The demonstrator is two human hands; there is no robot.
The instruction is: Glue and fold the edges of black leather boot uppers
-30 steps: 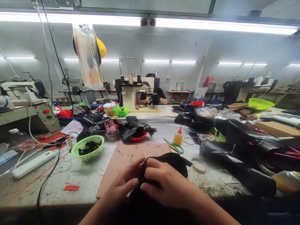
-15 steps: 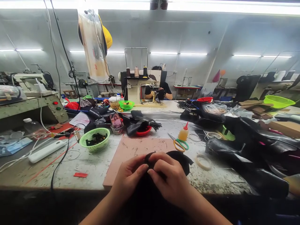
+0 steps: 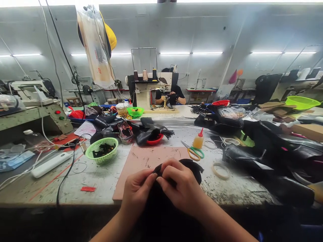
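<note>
A piece of black material (image 3: 191, 168), leather or cloth, is held over the front of the bench, part of it lying past my right hand. My left hand (image 3: 139, 188) pinches its edge between thumb and fingers. Close beside it, my right hand (image 3: 178, 183) grips the same edge with curled fingers. The lower part of the piece merges with the dark area below, so its full shape is hidden. Under and behind the hands lies a pink board (image 3: 148, 156). Scissors with orange and green handles (image 3: 194, 153) rest beyond my right hand, beside a glue bottle (image 3: 198, 139).
A green basket (image 3: 102, 151) with black scraps stands left, near a red strip (image 3: 88, 189) and a white power strip (image 3: 51, 164). Rolls of tape (image 3: 221, 170) and black leather pieces (image 3: 257, 174) lie right. Opposite, a person (image 3: 178, 95) sits at a sewing machine (image 3: 145, 90).
Both hands stay on the black piece; the right hand has risen slightly and its fingers have shifted along the edge. The view has tilted a little.
</note>
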